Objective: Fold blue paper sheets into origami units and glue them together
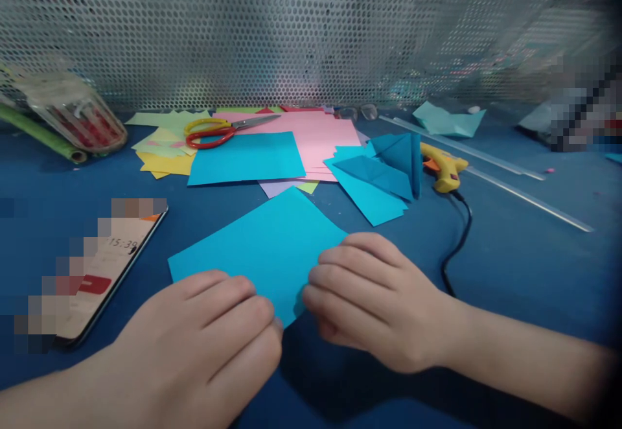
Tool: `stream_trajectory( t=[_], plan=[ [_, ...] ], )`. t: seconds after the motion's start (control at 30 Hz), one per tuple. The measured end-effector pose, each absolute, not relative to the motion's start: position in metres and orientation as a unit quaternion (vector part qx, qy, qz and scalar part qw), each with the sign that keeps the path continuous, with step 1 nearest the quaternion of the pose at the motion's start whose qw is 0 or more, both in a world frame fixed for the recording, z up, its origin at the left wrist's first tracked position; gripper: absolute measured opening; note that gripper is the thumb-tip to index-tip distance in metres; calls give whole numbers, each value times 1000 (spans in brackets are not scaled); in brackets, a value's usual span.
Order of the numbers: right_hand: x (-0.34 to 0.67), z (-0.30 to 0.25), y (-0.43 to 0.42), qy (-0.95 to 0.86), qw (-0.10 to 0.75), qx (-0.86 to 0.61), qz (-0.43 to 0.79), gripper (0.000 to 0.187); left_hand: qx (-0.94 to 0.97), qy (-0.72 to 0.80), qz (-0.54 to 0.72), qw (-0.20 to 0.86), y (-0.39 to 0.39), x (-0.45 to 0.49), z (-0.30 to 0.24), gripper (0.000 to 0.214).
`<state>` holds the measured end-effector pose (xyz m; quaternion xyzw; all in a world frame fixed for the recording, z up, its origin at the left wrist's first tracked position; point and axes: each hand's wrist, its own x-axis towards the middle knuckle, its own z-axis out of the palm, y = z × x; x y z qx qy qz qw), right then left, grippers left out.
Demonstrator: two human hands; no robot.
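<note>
A blue square sheet of paper lies on the dark blue table, turned like a diamond. My left hand rests on its near left edge with fingers curled together, pressing the paper. My right hand covers its near right corner, fingers bent and closed on the paper's edge. The sheet's nearest corner is hidden between the two hands.
A phone lies at the left. Behind are red and yellow scissors, a stack of coloured papers, folded blue paper pieces, a yellow glue gun with black cord, glue sticks, and a mesh wall.
</note>
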<state>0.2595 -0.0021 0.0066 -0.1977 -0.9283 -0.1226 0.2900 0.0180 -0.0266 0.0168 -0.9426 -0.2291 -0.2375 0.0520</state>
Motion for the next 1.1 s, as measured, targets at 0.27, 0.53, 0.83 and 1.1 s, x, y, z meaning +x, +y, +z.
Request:
stream_trajectory(
  t=[0.27, 0.53, 0.83, 1.1],
  plan=[
    [280, 14, 25, -930, 296, -189, -107, 13, -937, -235, -255, 47, -19, 16, 19, 21],
    [305, 1, 66, -941, 288, -166, -61, 18, -932, -253, -253, 51, -20, 14, 17, 21],
    [348, 9, 96, -892, 375, -239, -81, 20, -926, -286, -243, 29, -14, 19, 23, 24],
    [281, 5, 26, -958, 245, -72, -130, 18, -928, -281, -243, 29, -16, 19, 20, 17]
  ],
)
